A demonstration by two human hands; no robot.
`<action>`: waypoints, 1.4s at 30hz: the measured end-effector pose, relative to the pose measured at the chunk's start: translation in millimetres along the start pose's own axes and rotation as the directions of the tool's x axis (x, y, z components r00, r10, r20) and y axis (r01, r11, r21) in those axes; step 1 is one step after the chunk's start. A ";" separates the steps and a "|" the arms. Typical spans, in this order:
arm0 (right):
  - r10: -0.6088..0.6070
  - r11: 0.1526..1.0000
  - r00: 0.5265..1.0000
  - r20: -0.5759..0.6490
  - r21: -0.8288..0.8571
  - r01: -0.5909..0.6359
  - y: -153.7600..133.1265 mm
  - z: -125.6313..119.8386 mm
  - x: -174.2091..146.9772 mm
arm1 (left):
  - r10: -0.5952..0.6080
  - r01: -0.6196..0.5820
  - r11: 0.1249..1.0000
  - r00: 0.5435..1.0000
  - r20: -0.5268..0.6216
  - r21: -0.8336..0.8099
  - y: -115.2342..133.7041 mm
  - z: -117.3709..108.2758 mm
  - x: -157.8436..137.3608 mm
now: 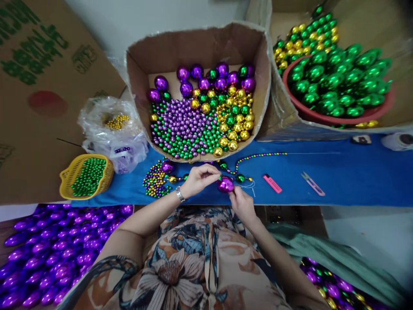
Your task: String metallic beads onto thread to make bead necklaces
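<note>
A large shiny purple bead (225, 184) is held between my two hands above the front edge of the blue cloth. My right hand (242, 206) grips its right side with thumb and fingers. On the upper left, my left hand (202, 177) is closed in a pinch beside a small green bead at the purple bead's end; what the fingertips pinch is too small to make out. Just behind lies a strand of small beads (254, 156) with a bare thread running right. Loose white thread (250, 186) curls right of the purple bead.
An open cardboard box (196, 47) of purple, green and gold beads stands behind. To the left are a yellow basket (66, 183) and plastic bags (97, 116). Rightward lie a pink lighter-like item (272, 183), thread snips (312, 184) and a red bowl (338, 118) of green beads.
</note>
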State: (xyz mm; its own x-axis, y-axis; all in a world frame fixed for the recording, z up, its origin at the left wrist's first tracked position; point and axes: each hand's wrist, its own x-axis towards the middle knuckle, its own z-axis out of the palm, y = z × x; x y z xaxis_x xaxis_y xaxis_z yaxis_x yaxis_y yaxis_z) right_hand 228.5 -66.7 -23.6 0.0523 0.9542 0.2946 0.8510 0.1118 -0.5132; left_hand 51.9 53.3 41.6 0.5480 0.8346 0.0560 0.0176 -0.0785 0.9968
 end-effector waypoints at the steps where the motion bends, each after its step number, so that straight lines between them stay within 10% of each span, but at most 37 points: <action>1: -0.004 1.000 1.000 0.029 -0.008 0.004 2.5 0.7 -4.8 | 0.042 -0.043 0.998 0.999 0.029 0.048 -2.5 1.7 -4.4; 6: 0.033 0.998 0.992 0.123 -0.051 -0.027 10.7 -18.2 -8.1 | 0.263 -0.286 0.930 0.957 0.127 0.230 5.2 7.6 -12.1; 12: 0.008 0.997 0.999 -0.052 0.076 -0.004 -7.0 -40.7 15.8 | 0.419 -0.442 0.859 0.897 0.141 0.258 42.9 19.4 -0.2; 19: 0.021 0.981 1.000 -0.015 0.193 -0.017 -0.1 -49.5 24.5 | 0.279 -0.281 0.952 0.960 0.027 0.120 40.3 30.1 7.0; 27: 0.195 0.758 0.978 -0.069 0.643 -0.105 -20.7 -112.7 46.1 | 0.324 -0.537 0.761 0.801 0.504 0.364 -21.7 82.3 28.8; 34: 0.361 0.636 0.848 -0.389 0.767 0.082 7.5 -153.6 59.0 | 0.198 -0.526 0.600 0.828 0.526 0.603 -40.6 101.7 33.4; 42: 0.534 0.560 0.700 -0.475 0.818 0.128 64.4 -165.6 69.9 | 0.072 -0.452 0.344 0.887 0.456 0.823 -46.2 100.4 19.5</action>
State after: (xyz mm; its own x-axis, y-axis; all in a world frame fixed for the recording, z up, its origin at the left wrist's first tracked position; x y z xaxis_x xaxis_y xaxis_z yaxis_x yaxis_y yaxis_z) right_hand 373.5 -38.7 97.4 0.7390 0.5955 0.3150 0.0558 0.4119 -0.9095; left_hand 145.8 18.4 -9.1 0.8689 0.4857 0.0955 0.4469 -0.8527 0.2704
